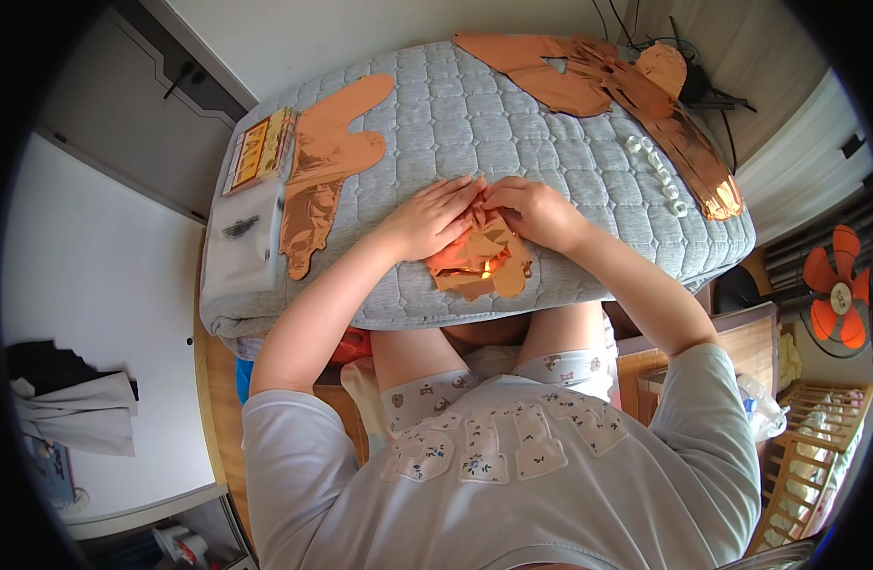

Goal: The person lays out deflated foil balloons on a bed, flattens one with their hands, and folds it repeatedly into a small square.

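Note:
A crumpled, deflated copper-orange foil balloon (474, 256) lies near the front edge of the grey quilted mattress (436, 114). My left hand (432, 218) bends over its upper left side, fingers close together and holding the foil, with the thumb lower down. From the other side, my right hand (539, 213) has its fingers curled in and pinches the top of the same balloon. Both sets of fingertips nearly meet there, and the foil between them is mostly hidden. The balloon's lower part is wrinkled and catches a bright glint.
Flat foil balloons lie at left (341, 142) and back right (588, 76). A curled white strip (657, 176) rests at right. A colourful packet stack (260, 152) and a clear plastic bag (244, 237) sit along the left edge. An orange-bladed fan (840, 294) stands right of the bed.

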Available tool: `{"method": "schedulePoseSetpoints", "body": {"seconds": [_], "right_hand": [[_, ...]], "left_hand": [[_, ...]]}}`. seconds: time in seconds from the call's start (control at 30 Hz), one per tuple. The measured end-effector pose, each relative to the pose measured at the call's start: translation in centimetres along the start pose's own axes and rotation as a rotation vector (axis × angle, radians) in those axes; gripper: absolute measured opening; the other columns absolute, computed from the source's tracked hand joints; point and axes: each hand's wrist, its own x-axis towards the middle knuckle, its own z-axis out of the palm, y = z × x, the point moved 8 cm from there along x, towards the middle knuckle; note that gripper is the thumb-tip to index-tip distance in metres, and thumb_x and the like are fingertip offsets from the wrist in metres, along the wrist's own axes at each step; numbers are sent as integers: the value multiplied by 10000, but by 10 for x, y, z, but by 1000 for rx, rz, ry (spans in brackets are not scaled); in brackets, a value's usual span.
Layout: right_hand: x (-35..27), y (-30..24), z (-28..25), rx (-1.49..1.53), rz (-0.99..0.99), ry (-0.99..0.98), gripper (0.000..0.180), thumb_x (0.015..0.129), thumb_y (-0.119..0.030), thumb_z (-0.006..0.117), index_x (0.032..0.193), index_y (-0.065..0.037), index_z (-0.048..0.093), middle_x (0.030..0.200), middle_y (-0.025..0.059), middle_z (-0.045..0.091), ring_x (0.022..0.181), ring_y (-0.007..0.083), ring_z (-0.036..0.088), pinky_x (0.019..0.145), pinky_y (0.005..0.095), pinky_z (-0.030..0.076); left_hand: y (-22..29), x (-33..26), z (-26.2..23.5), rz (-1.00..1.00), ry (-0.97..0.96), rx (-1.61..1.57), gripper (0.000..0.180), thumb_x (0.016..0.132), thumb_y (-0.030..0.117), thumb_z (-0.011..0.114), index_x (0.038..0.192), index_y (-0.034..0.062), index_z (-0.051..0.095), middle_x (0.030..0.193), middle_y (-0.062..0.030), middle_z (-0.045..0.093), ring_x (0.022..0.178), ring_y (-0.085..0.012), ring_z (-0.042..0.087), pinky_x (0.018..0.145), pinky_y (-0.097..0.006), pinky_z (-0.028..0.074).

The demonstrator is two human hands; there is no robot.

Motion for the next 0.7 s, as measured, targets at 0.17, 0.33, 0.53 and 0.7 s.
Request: {"method": "schedulePoseSetpoints", "body": {"seconds": [0.17,0.33,0.53,0.7], "right_hand": [[-3,-8,1,177,43,-3,352,808,99,690,1136,-28,679,1225,140,660,1134,348,658,961,394,554],[-6,-1,1,264,34,38,360,807,103,688,1144,-21,666,1233,134,659,1174,341,642,995,396,533],[-21,-10,-7,81,94,62,322,782,90,688,1083,-23,708,1142,149,701,1034,353,688,914,400,566],[-16,-18,-14,65,104,130,282,769,68,710,1036,-17,740,1091,145,724,1006,342,699,893,402,572]], "left_hand": [[1,1,-2,12,9,-19,631,1066,322,490,1608,57,308,1594,-160,442,1481,-318,411,1221,-475,319],[1,2,-4,1,9,-39,632,1062,314,497,1611,66,306,1594,-145,447,1482,-315,411,1224,-475,317],[-2,1,1,-40,-44,-45,620,1063,280,506,1611,61,314,1631,-130,397,1515,-297,362,1247,-457,285],[0,0,-3,4,36,-18,613,1067,319,505,1599,65,338,1577,-146,471,1478,-302,423,1222,-471,326]]}}
